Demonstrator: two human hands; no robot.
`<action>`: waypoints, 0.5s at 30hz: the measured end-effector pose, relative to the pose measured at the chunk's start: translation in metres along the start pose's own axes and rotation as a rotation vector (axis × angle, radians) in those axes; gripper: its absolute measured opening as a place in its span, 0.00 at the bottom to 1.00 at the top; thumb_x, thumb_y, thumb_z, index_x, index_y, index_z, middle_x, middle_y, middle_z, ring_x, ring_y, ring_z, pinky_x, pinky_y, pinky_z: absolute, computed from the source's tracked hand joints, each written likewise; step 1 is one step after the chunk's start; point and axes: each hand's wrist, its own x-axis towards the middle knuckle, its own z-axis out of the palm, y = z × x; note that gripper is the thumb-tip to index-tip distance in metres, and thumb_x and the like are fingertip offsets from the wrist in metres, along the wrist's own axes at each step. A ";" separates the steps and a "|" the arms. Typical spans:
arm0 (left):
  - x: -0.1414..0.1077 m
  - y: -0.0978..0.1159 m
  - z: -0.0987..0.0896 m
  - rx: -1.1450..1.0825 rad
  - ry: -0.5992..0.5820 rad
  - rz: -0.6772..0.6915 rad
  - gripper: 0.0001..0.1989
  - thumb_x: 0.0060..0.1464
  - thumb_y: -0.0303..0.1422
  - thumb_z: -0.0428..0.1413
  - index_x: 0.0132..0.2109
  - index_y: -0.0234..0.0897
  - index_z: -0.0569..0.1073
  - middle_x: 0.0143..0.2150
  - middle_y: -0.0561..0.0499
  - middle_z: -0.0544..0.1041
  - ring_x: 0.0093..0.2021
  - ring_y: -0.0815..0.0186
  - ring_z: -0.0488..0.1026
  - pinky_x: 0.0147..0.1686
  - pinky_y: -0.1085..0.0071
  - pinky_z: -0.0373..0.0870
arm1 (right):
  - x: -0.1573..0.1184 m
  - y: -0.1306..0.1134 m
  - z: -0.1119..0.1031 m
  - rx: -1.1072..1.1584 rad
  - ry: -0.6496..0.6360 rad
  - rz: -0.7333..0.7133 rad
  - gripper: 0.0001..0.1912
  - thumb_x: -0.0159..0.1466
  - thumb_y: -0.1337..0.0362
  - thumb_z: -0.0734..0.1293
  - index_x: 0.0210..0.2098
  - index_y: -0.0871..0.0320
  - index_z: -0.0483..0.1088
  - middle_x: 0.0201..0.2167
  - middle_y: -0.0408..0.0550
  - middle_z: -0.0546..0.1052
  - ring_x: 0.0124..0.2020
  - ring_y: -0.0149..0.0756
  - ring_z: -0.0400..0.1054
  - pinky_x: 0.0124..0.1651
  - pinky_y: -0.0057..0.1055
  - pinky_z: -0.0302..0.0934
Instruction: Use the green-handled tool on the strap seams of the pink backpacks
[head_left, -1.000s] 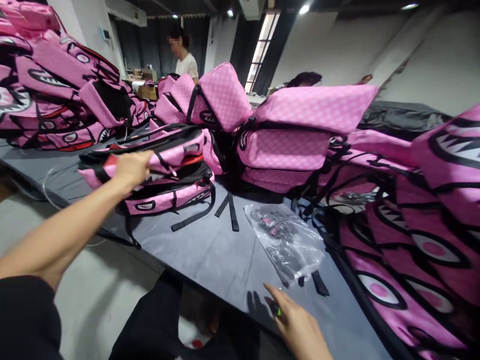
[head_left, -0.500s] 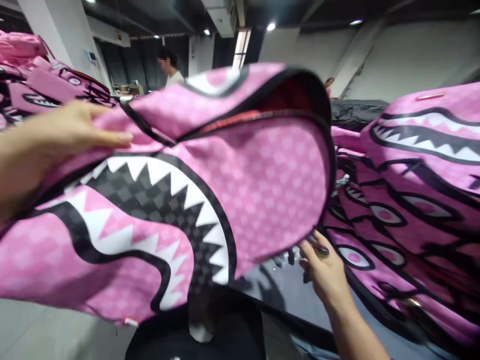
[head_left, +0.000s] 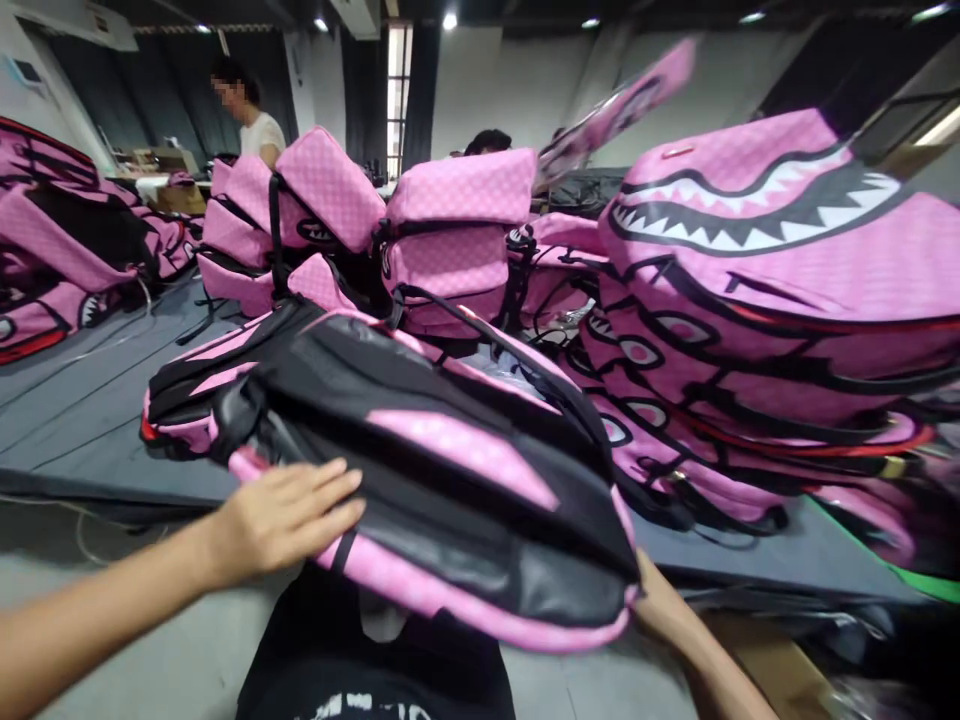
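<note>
A pink checkered backpack lies tilted before me, its black padded back panel and shoulder straps facing up. Its near side hangs past the table edge. My left hand rests on the near left side of the backpack, fingers stretched out flat over the black padding and thumb hidden. At the right end, my right hand holds the backpack by its rim; its fingers are mostly hidden behind the bag. A second black and pink bag seems to lie just behind, at the left.
Shark-mouth backpacks are heaped at the right of the grey table. More pink bags stand stacked along the back, others at the left. A person stands beyond. A pink bag piece is blurred in mid-air.
The backpack was raised with its shark-mouth front towards me and its zipped opening gaping; now it is turned over and lower, black back up. My left hand has moved down and right.
</note>
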 end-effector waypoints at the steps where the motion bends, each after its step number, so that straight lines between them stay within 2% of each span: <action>1: -0.028 0.011 0.019 0.006 -0.042 0.000 0.29 0.58 0.23 0.48 0.64 0.49 0.68 0.62 0.55 0.72 0.62 0.65 0.70 0.56 0.68 0.72 | -0.005 0.008 -0.006 -0.131 -0.048 0.045 0.05 0.44 0.60 0.71 0.22 0.53 0.73 0.17 0.47 0.74 0.25 0.48 0.73 0.29 0.39 0.68; 3: -0.072 0.032 0.045 -0.089 -0.164 -0.040 0.34 0.54 0.23 0.46 0.67 0.48 0.63 0.63 0.56 0.70 0.62 0.66 0.71 0.53 0.69 0.76 | -0.016 0.016 -0.015 -0.507 -0.128 0.166 0.05 0.46 0.64 0.68 0.24 0.53 0.76 0.20 0.50 0.77 0.26 0.52 0.75 0.29 0.40 0.67; 5: -0.089 0.049 0.056 -0.234 -0.180 -0.081 0.36 0.53 0.24 0.48 0.70 0.47 0.58 0.59 0.54 0.75 0.57 0.66 0.75 0.46 0.68 0.80 | -0.024 0.005 -0.014 -0.849 -0.062 0.204 0.13 0.53 0.65 0.66 0.35 0.54 0.80 0.26 0.54 0.80 0.29 0.54 0.77 0.29 0.41 0.67; 7: -0.079 0.059 0.058 -0.331 -0.111 -0.103 0.37 0.55 0.25 0.50 0.71 0.46 0.55 0.50 0.51 0.82 0.49 0.64 0.80 0.39 0.68 0.81 | -0.029 -0.028 0.009 -0.923 0.115 0.027 0.21 0.59 0.65 0.63 0.50 0.56 0.76 0.36 0.57 0.82 0.36 0.53 0.78 0.35 0.41 0.70; 8: -0.067 0.061 0.059 -0.336 -0.061 -0.127 0.37 0.56 0.25 0.52 0.71 0.45 0.55 0.46 0.50 0.83 0.46 0.64 0.81 0.37 0.67 0.80 | -0.030 -0.050 0.029 -0.876 0.188 -0.147 0.24 0.60 0.66 0.62 0.55 0.57 0.73 0.43 0.57 0.81 0.42 0.50 0.77 0.41 0.40 0.71; 9: -0.053 0.063 0.062 -0.312 -0.034 -0.166 0.35 0.57 0.25 0.53 0.70 0.44 0.56 0.46 0.49 0.83 0.47 0.63 0.80 0.39 0.66 0.79 | -0.030 -0.073 0.053 -0.810 0.153 -0.343 0.26 0.60 0.69 0.61 0.57 0.57 0.71 0.49 0.56 0.79 0.49 0.47 0.75 0.48 0.38 0.70; 10: -0.039 0.064 0.068 -0.262 -0.028 -0.229 0.33 0.58 0.27 0.53 0.69 0.43 0.59 0.49 0.46 0.82 0.50 0.60 0.79 0.43 0.64 0.78 | -0.031 -0.096 0.080 -0.764 -0.010 -0.509 0.27 0.59 0.72 0.61 0.57 0.56 0.71 0.51 0.54 0.78 0.51 0.44 0.73 0.52 0.36 0.68; 11: -0.027 0.065 0.077 -0.196 -0.041 -0.306 0.30 0.59 0.30 0.55 0.68 0.41 0.62 0.54 0.43 0.79 0.55 0.57 0.76 0.48 0.60 0.76 | -0.030 -0.117 0.106 -0.759 -0.228 -0.620 0.28 0.57 0.74 0.62 0.56 0.55 0.71 0.50 0.51 0.79 0.50 0.42 0.73 0.52 0.33 0.68; 12: -0.018 0.067 0.088 -0.124 -0.069 -0.371 0.28 0.60 0.34 0.56 0.66 0.38 0.64 0.59 0.40 0.75 0.60 0.53 0.72 0.53 0.56 0.73 | -0.029 -0.134 0.130 -0.792 -0.416 -0.669 0.27 0.56 0.75 0.63 0.55 0.54 0.72 0.48 0.50 0.80 0.47 0.41 0.74 0.48 0.31 0.70; 14: -0.012 0.071 0.113 -0.014 -0.149 -0.421 0.30 0.60 0.41 0.57 0.66 0.37 0.66 0.67 0.38 0.67 0.65 0.47 0.65 0.60 0.52 0.66 | -0.026 -0.156 0.160 -0.849 -0.446 -0.629 0.23 0.60 0.77 0.60 0.52 0.57 0.73 0.45 0.52 0.80 0.42 0.42 0.75 0.40 0.30 0.70; 15: -0.015 0.073 0.125 0.015 -0.174 -0.411 0.31 0.59 0.44 0.57 0.66 0.37 0.65 0.68 0.39 0.64 0.67 0.47 0.63 0.61 0.52 0.63 | -0.023 -0.161 0.165 -0.905 -0.398 -0.560 0.24 0.62 0.77 0.58 0.54 0.59 0.71 0.45 0.56 0.80 0.41 0.43 0.76 0.37 0.31 0.70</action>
